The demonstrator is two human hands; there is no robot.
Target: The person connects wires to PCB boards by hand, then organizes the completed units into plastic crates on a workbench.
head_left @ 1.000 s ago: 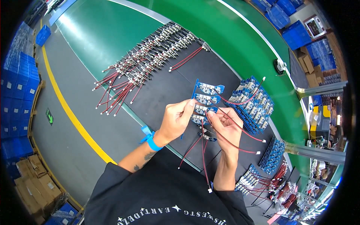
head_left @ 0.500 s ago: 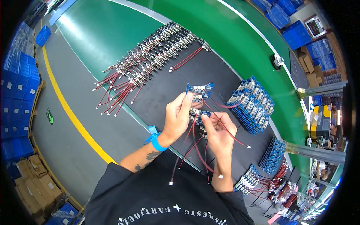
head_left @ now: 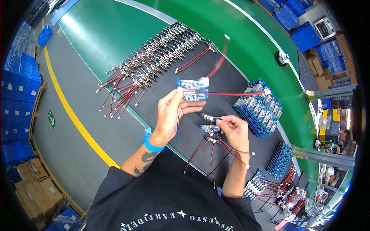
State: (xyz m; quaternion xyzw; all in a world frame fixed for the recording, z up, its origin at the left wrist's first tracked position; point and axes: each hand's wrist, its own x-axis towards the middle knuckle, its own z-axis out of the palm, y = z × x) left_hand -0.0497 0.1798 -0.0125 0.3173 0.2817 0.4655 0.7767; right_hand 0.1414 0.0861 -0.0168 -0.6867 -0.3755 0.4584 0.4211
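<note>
The left hand held a joined pair of blue circuit boards by the edge at nine o'clock, its grip narrow, with the thumb on top and the fingers beneath. The boards stood out above the tabletop, slightly blurred. Two red cables left them: an upper cable toward one o'clock and a lower cable toward three.

The right hand had its grip pinched on the near end of a small board, at about five o'clock from the pair and apart from it. Just below sat a blue-edged board; whether the hand also bore its weight could not be told. Beneath that came a wired board, its leads trailing toward six and seven o'clock.

From the hands, rows of wired boards lay at eleven o'clock and a lone board at twelve. A large blue stack stood between two and three, a smaller blue stack at four, and a pale board cluster near five.
</note>
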